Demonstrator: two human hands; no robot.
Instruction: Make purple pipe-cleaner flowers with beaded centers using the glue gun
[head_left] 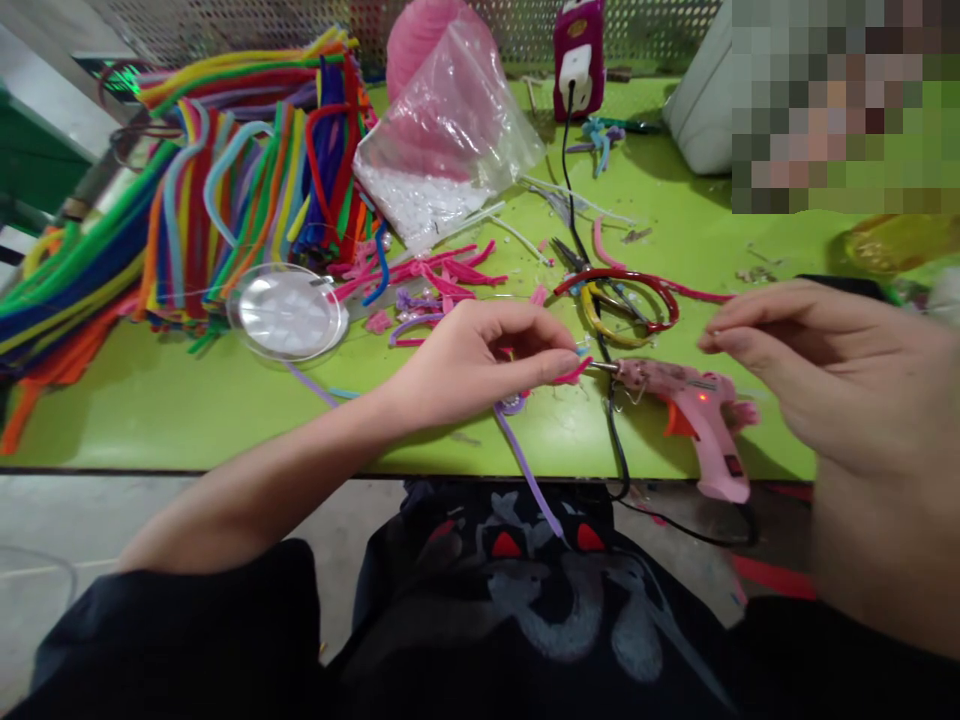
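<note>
Pinched between thumb and fingers of my left hand (495,355) is a short pink pipe-cleaner piece (574,373), close to the metal nozzle of the pink glue gun (686,395). The glue gun lies on the green table with a small light glowing. A purple strip (529,475) hangs over the table's front edge below my left hand. My right hand (817,360) is raised to the right of the glue gun, thumb and fingertips pressed together; what they hold, if anything, is too small to tell. Red- and yellow-handled pliers (630,305) lie behind the glue gun.
Bundles of colored pipe cleaners (240,200) fill the left. A clear round dish (289,312), a plastic bag of white pieces (442,150) and pink scraps (450,270) lie nearby. A black cable (568,180) runs from a purple power socket (579,60) across the green table (187,430).
</note>
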